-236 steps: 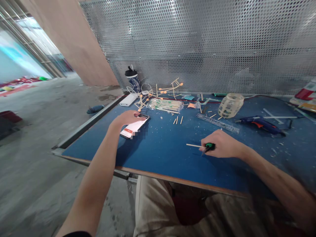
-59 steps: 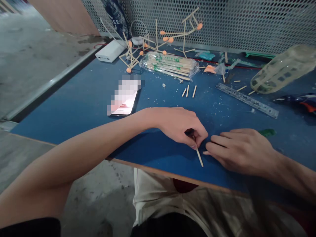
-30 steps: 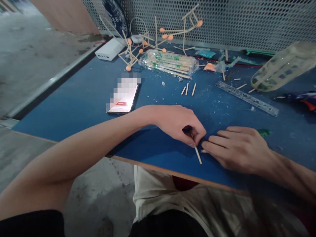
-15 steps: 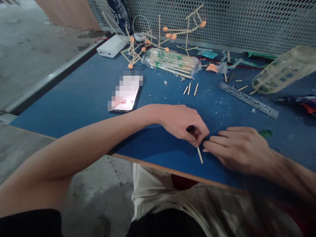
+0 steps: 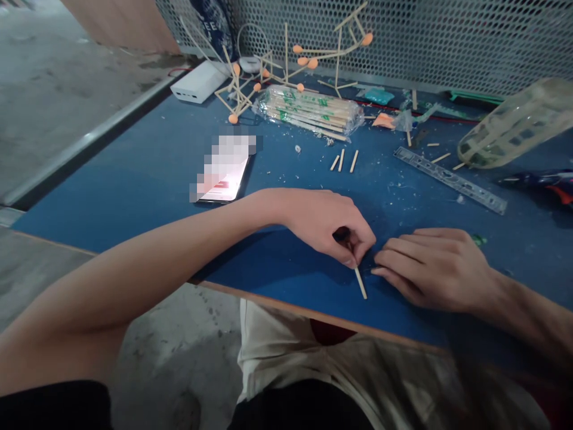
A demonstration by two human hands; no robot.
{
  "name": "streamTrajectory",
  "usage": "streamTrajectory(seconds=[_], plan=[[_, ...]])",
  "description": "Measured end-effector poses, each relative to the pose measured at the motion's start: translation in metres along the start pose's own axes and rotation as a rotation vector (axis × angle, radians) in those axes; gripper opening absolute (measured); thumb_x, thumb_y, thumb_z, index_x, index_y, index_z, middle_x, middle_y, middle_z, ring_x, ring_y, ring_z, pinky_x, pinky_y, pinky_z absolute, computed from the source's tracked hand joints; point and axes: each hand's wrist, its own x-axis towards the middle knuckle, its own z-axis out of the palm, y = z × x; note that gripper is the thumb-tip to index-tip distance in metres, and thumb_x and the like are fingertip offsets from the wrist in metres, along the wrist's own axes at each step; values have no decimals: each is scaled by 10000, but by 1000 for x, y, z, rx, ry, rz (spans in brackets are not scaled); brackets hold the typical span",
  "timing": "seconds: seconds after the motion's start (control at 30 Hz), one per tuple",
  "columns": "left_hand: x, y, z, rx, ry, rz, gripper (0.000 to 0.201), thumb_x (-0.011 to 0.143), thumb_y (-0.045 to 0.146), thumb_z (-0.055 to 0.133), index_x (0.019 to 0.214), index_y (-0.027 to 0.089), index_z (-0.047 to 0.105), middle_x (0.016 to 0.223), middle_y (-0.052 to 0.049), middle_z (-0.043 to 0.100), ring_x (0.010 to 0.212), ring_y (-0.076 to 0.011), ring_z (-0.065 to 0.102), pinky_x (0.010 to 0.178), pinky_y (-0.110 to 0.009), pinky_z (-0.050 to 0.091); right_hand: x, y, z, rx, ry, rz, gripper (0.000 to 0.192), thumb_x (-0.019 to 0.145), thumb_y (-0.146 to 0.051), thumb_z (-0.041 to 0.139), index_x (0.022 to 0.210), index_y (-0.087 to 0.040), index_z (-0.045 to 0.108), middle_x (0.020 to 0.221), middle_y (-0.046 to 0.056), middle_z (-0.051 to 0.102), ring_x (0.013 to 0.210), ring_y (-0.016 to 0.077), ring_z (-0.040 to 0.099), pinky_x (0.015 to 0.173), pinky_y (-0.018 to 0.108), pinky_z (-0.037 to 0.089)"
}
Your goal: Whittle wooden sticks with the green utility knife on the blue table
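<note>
A thin wooden stick [image 5: 360,284] lies on the blue table [image 5: 147,179] close to its front edge. My left hand [image 5: 326,224] pinches the far end of the stick with thumb and fingertips. My right hand [image 5: 434,269] sits just right of it, fingers stretched toward the stick and almost touching the left fingertips. It covers a green-handled tool [image 5: 478,240]; only a bit of green shows behind the knuckles, and the tool's tip is hidden.
A lit phone [image 5: 221,179] lies left of my hands. Behind are three short stick pieces [image 5: 343,161], a bagged stick bundle [image 5: 308,113], a stick-and-ball model [image 5: 286,60], a power bank [image 5: 200,80], a ruler [image 5: 450,179], a glue gun [image 5: 546,182] and a lattice shell [image 5: 514,125].
My left hand left the phone and came across to pinch the stick beside my right hand. Over the last second both hands stay nearly still; the green handle shows less.
</note>
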Motion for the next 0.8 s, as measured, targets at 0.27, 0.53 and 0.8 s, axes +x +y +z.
streamTrajectory(seconds=[0.27, 0.53, 0.8], plan=[[0, -1, 0, -19, -4, -2, 90, 868, 311, 701, 916, 332, 775, 887, 43, 780, 772, -131, 684, 665, -248, 423, 3, -4, -1, -53, -10, -43, 169, 982, -308, 607, 847, -236, 678, 725, -27, 687, 586, 125, 526, 587, 329, 333], [1, -1, 1, 18, 4, 22, 103, 896, 298, 671, 937, 326, 761, 907, 57, 780, 783, -114, 681, 644, -245, 392, 6, 0, -4, 0, -57, -66, 180, 1012, -275, 553, 879, -234, 667, 741, -38, 698, 585, 131, 532, 598, 338, 339], [2, 0, 1, 24, 25, 10, 122, 854, 232, 699, 912, 316, 767, 903, 63, 782, 802, -117, 685, 631, -249, 385, 9, -8, -2, -31, -41, -46, 191, 1003, -246, 545, 828, -244, 623, 649, -49, 614, 564, 149, 488, 593, 334, 323]])
